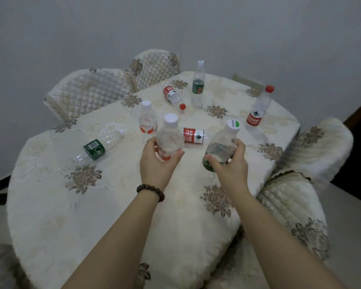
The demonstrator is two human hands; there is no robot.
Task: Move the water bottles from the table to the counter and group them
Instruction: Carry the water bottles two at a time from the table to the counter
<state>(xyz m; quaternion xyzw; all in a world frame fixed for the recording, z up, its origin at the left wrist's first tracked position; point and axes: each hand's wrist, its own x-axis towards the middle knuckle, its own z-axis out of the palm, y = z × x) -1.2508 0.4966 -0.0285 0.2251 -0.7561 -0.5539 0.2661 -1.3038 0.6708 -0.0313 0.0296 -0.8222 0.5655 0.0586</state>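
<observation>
- At frame centre, the left hand (157,161) is wrapped around a clear bottle (168,138) with a white cap and orange label, held upright above the counter (50,205).
- Right of centre, the right hand (227,163) clasps a tilted green-label bottle (222,142).
- Six further bottles rest on the counter: three standing, three lying flat.
- Quilted chairs (88,90) stand at upper left.

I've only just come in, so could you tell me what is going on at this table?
A person is clearing water bottles off the cloth-covered table. The left hand grips a white-capped bottle, and the right hand grips a green-labelled bottle. Six bottles remain on the table: three stand upright, including a red-capped bottle at the far right, and three lie on their sides. No counter is in view.
</observation>
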